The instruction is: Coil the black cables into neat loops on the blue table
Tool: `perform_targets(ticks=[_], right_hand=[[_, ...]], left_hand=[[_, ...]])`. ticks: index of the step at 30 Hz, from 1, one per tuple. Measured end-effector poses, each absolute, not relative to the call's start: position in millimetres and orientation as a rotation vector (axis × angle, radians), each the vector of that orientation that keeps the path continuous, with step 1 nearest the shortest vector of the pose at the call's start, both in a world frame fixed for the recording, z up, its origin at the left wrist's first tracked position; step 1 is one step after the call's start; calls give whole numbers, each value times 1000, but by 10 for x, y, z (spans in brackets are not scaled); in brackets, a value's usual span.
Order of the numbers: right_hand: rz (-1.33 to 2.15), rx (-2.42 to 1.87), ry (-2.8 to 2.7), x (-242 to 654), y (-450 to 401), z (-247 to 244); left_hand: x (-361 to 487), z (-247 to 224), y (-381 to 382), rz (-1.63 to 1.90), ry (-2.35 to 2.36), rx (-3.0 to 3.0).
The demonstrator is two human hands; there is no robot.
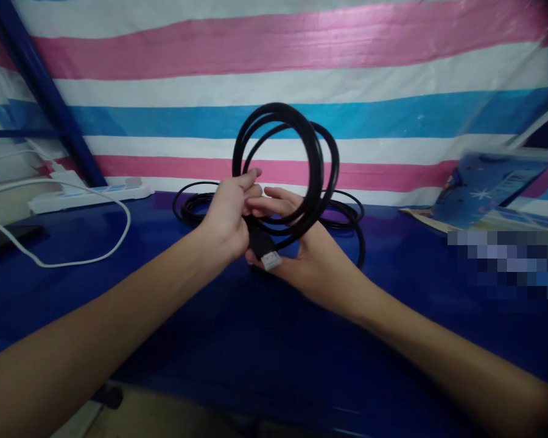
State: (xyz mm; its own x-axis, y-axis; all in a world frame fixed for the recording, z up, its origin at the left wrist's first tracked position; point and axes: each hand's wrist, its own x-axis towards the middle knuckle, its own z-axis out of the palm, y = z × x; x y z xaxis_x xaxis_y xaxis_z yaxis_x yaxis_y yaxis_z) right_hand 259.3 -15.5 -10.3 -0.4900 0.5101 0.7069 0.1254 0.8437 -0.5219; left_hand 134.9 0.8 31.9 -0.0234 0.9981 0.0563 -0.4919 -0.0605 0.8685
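Note:
A black cable (318, 159) with a thick jacket hangs in upright loops above the blue table. My left hand (228, 216) is closed around the loops at their lower left, beside the connector. Under and behind the loops is my right hand (317, 258), its fingers curled against the cable and its thumb below the connector. The black connector has a pale cap or metal end (271, 260) that points down toward me. One strand runs down to the table on the right.
More black cable lies coiled on the blue table (201, 328) behind both hands. At the back left are a white power strip (95, 196), a looping white cord (126, 234) and a dark flat object (9, 240). A blue package (488, 185) stands at the right.

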Motion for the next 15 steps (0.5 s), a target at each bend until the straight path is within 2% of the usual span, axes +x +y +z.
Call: perform_targets(ticks=[3,11,15], right_hand=[[597,-500,-1939,2586,-151,-101],[1229,-473,-1724,2655,-221,115],[1464,-543,-1681,2726,-225,183]], left_hand=[[1455,257,-34,1446,806,804],[1296,241,67,1462,803,960],[1154,327,76,1461,928,1492]])
